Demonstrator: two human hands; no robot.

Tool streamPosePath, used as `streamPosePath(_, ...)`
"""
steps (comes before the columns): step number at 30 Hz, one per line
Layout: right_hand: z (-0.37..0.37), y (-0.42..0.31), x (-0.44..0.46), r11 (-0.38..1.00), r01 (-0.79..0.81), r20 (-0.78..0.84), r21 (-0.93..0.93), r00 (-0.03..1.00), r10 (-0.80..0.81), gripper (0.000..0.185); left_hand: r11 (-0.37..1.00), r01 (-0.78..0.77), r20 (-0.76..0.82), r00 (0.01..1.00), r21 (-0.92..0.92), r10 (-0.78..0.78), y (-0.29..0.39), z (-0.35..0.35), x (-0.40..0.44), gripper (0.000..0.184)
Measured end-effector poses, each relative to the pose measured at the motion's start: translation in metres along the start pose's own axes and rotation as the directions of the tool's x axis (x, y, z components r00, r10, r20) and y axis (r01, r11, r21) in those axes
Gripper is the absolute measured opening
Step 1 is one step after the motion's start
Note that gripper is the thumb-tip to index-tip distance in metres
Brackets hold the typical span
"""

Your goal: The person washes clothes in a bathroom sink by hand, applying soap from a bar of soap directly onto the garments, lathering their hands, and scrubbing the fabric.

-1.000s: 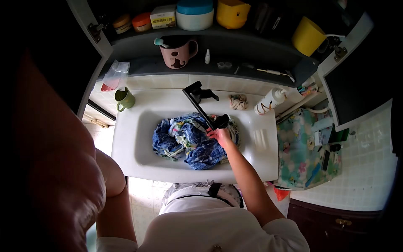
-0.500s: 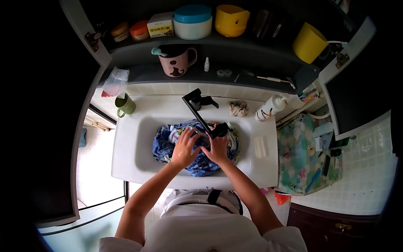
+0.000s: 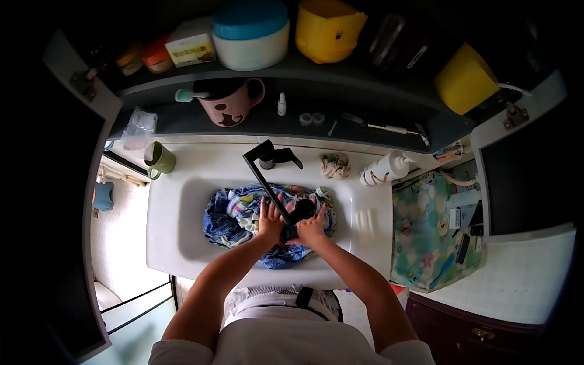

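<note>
"Cabinet (image 3: 359, 91), both doors swung wide, faces a person (image 3: 292, 344) in a white top. What stands between them?"

"A white sink (image 3: 167, 243), with a floral cover (image 3: 420, 243) spread beside its right end"

"And the laundry (image 3: 222, 222)?"

"Bunched in the basin of the sink, blue with patches of white and other colours, beneath the black tap (image 3: 265, 185), whose arm reaches forward over the pile"

"The hands?"

"Both rest on the laundry, side by side, fingers spread and pointing away from the body. The left hand (image 3: 271, 223) lies left of the tap's head; the right hand (image 3: 310, 230) is partly hidden behind it. The thumbs come near each other; whether they touch, I cannot tell"

"On the shelves?"

"A blue-lidded tub (image 3: 250, 45) beside a yellow cup (image 3: 328, 30), with a pink mug (image 3: 225, 109) lower down"

"Along the sink's back edge?"

"A pump bottle (image 3: 384, 169) at right, a green mug (image 3: 161, 159) at left and a crumpled rag (image 3: 334, 165) between, nearer the bottle"

"Smallest?"

"A white vial (image 3: 281, 104), upright, right of the pink mug"
</note>
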State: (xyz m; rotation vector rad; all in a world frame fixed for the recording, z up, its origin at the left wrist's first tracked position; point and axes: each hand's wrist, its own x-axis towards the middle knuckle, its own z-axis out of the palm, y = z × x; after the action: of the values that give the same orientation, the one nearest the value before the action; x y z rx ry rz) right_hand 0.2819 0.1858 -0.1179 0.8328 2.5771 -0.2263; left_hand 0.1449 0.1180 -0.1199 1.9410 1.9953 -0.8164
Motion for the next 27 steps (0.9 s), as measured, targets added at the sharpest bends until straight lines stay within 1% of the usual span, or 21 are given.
streamPosePath(1,-0.010,-0.006,0.000,1.000,-0.021,0.097,-0.015,0.995,0.023,0.097,1.000,0.031,-0.025,0.999,0.003,-0.031,0.002,0.004,0.005,0.118)
streamPosePath(2,0.020,-0.011,0.014,0.991,-0.086,-0.053,-0.099,0.995,0.081,0.076,0.998,0.055,-0.047,0.997,0.002,-0.055,0.008,0.012,0.011,0.109)
streamPosePath(3,0.047,-0.016,0.027,0.972,-0.171,-0.202,-0.160,0.970,0.137,0.057,0.996,0.086,-0.074,0.994,0.004,-0.085,0.010,0.021,0.019,0.099)
streamPosePath(5,0.042,-0.024,0.042,0.938,-0.278,-0.214,-0.206,0.949,0.234,0.047,0.993,0.106,-0.072,0.991,-0.043,-0.109,0.014,0.030,0.030,0.082)
streamPosePath(6,0.031,-0.025,0.043,0.954,-0.256,-0.117,-0.158,0.964,0.239,0.049,0.991,0.116,-0.071,0.990,-0.067,-0.121,0.015,0.031,0.033,0.074)
streamPosePath(8,0.032,-0.024,0.050,0.962,-0.251,-0.107,-0.104,0.965,0.241,0.050,0.987,0.125,-0.030,0.991,-0.105,-0.129,0.015,0.033,0.041,0.074)
streamPosePath(9,0.035,-0.024,0.052,0.965,-0.249,-0.100,-0.078,0.965,0.241,0.050,0.984,0.135,-0.034,0.990,-0.120,-0.140,0.017,0.035,0.045,0.074)
streamPosePath(10,0.037,-0.025,0.060,0.956,-0.270,-0.080,-0.116,0.962,0.262,0.052,0.980,0.146,-0.038,0.988,-0.136,-0.152,0.018,0.037,0.048,0.075)
streamPosePath(11,0.039,-0.024,0.065,0.950,-0.280,-0.071,-0.141,0.960,0.272,0.053,0.982,0.148,0.017,0.989,-0.122,-0.147,0.021,0.039,0.049,0.075)
streamPosePath(12,0.040,-0.022,0.068,0.950,-0.276,-0.068,-0.146,0.961,0.269,0.053,0.983,0.150,0.068,0.987,-0.106,-0.143,0.019,0.024,0.047,0.075)
streamPosePath(13,0.041,-0.021,0.071,0.953,-0.267,-0.067,-0.146,0.963,0.259,0.054,0.983,0.158,0.088,0.985,-0.094,-0.150,0.019,0.017,0.047,0.074)
streamPosePath(16,0.042,-0.017,0.074,0.973,-0.201,-0.063,-0.116,0.979,0.195,0.055,0.973,0.224,0.078,0.973,-0.057,-0.219,0.028,0.020,0.057,0.071)
streamPosePath(22,0.051,-0.015,0.092,0.983,-0.127,-0.057,-0.132,0.991,0.121,0.059,0.939,0.343,0.020,0.939,0.010,-0.343,0.044,0.037,0.076,0.066)
streamPosePath(25,0.055,-0.003,0.086,0.995,-0.067,-0.105,-0.075,0.993,0.059,0.061,0.923,0.382,-0.002,0.924,0.031,-0.383,0.047,0.036,0.078,0.063)
streamPosePath(26,0.058,0.002,0.075,1.000,-0.010,-0.154,-0.010,0.988,0.008,0.062,0.924,0.381,-0.002,0.924,0.042,-0.381,0.047,0.036,0.073,0.062)
streamPosePath(27,0.056,0.008,0.060,0.996,0.058,-0.237,0.072,0.971,-0.040,0.062,0.930,0.367,0.042,0.929,0.037,-0.368,0.046,0.012,0.056,0.068)
